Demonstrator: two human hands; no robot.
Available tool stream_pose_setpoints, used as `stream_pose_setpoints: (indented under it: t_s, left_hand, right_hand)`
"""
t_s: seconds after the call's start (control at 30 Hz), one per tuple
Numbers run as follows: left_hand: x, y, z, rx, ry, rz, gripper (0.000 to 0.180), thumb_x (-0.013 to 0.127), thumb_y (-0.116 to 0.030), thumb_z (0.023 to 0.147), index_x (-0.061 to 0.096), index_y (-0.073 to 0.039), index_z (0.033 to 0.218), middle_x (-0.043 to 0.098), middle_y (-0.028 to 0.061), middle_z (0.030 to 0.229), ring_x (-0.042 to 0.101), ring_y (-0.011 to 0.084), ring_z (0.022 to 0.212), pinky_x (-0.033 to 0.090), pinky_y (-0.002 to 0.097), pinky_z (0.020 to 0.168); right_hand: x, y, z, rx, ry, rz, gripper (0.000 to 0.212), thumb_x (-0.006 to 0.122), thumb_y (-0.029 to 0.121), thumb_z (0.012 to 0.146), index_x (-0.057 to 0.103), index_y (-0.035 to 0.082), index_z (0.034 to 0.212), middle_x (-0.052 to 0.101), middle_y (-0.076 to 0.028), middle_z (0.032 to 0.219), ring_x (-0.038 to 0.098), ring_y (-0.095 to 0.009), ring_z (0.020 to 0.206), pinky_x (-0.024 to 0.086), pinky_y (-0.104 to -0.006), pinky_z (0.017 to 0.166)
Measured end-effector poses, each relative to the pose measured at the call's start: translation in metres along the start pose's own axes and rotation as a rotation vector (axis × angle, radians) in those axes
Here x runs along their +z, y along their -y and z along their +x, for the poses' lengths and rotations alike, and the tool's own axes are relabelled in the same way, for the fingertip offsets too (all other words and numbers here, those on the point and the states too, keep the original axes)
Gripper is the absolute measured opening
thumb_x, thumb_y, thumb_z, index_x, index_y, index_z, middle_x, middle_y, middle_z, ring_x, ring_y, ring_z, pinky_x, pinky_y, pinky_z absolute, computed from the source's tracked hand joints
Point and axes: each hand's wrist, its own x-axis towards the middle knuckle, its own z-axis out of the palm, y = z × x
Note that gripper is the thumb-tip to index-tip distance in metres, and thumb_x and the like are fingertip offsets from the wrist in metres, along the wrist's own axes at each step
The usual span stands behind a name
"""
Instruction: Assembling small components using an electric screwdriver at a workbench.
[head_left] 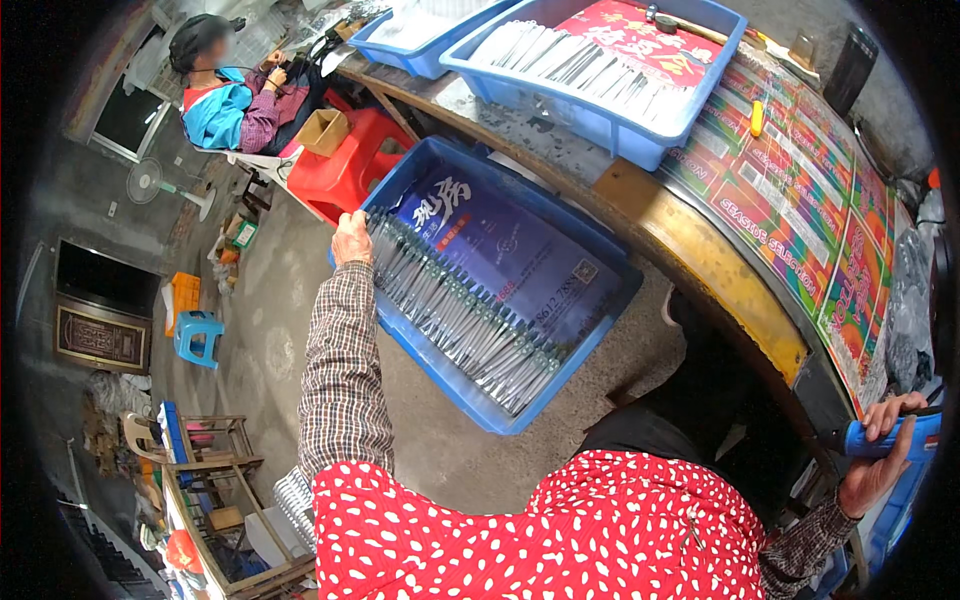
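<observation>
Far left of the table edge, my left hand (352, 240) is closed over the corner rim of a blue plastic tray (478, 415), which is tilted in the view. Inside it, a long row of slim silvery pieces with dark ends (465, 310) lies beside a purple printed sheet (510, 250). Near the right rim of the picture, my right hand (880, 455) wraps its fingers round a blue, rounded object (858, 438) with a dark end. Its kind is unclear. More blue plastic (900, 510) shows below that hand.
A table (780, 180) covered with printed sheets bears a blue tray (620, 140) of slim pieces and a yellow cutter (757, 118). Beyond the held tray stand a red stool (345, 175) and a seated person (225, 110). A blue stool (198, 338) and wooden frame (225, 470) are at left.
</observation>
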Motion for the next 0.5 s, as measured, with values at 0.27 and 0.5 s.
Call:
stream_pose_setpoints:
  t_s: [0.27,0.5]
  left_hand:
    - [-0.0028,0.0008,-0.0024,-0.008,0.128,0.042,0.017,0.051,-0.009,0.077,0.057,-0.013,0.092,0.056,0.0159,0.079,0.058,0.0375,0.074,0.046,0.0464,0.064]
    - [-0.0036,-0.0067,-0.0078,-0.019,0.154,0.105,0.012,0.048,-0.009,0.078,0.055,-0.008,0.088,0.057,0.0170,0.080,0.059,0.0359,0.077,0.048,0.0449,0.065]
  right_hand:
    - [-0.0032,-0.0006,-0.0005,-0.009,-0.011,-0.023,0.017,0.052,0.014,0.089,0.040,0.006,0.099,0.037,0.000,0.071,0.038,-0.009,0.060,0.034,-0.0225,0.063]
    - [-0.0021,-0.0005,-0.0002,-0.009,-0.006,-0.002,0.018,0.052,0.014,0.089,0.040,0.006,0.099,0.037,0.000,0.070,0.038,-0.009,0.060,0.033,-0.0223,0.063]
